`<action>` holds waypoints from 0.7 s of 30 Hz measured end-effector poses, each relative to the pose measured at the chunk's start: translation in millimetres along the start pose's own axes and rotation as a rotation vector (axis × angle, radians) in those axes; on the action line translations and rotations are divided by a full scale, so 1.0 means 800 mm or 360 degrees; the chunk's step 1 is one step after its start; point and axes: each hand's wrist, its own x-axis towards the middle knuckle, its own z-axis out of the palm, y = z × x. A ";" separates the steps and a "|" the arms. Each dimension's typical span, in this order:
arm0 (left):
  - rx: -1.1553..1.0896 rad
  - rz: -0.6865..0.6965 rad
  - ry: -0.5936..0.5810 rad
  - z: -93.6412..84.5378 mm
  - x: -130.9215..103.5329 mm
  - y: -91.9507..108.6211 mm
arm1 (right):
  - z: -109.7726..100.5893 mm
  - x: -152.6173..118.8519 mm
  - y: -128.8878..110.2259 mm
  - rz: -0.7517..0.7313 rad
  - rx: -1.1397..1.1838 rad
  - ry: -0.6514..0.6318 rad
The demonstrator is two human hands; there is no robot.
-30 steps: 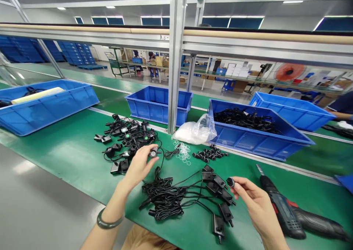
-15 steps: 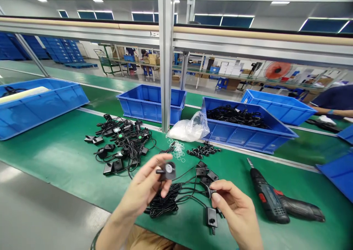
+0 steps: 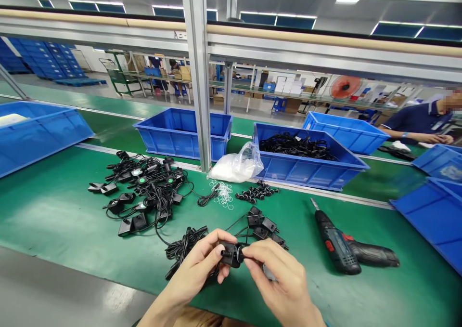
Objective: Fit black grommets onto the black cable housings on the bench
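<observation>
My left hand (image 3: pixel 193 271) is closed around a small black plastic box (image 3: pixel 228 255) with a short stub on its side. In my right hand (image 3: pixel 281 276), thumb and fingers pinch a small round black fitting (image 3: pixel 239 254) with a pale ring around it. The fitting touches the right face of the box; whether it sits in a hole there is hidden. Just below and left of my hands lies a coil of black cable (image 3: pixel 184 245). Beyond my right hand are several similar black boxes (image 3: pixel 269 223) with cables.
A cordless screwdriver (image 3: pixel 337 245) lies to the right. Behind my hands are loose clear rings (image 3: pixel 224 192), black fittings (image 3: pixel 252 192), a plastic bag (image 3: pixel 236 167) and a cabled-box heap (image 3: pixel 144 182). Blue bins (image 3: pixel 306 170) and a metal post (image 3: pixel 202 100) stand farther back. A co-worker (image 3: pixel 415 120) is at right.
My hands have come together, bringing the round fitting against the black box. The view has swung right, showing more of the co-worker.
</observation>
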 end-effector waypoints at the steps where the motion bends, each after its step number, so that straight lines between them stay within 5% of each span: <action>1: 0.0017 -0.0003 0.0000 0.000 0.000 0.000 | 0.000 0.000 0.000 -0.0003 0.0008 -0.0010; 14: 0.0074 0.0049 -0.0050 0.000 -0.002 -0.004 | -0.003 -0.005 0.000 0.0003 -0.0065 -0.0114; 21: 0.0252 0.0064 -0.0002 0.005 -0.005 -0.007 | 0.009 -0.009 0.007 -0.0047 -0.0610 -0.0100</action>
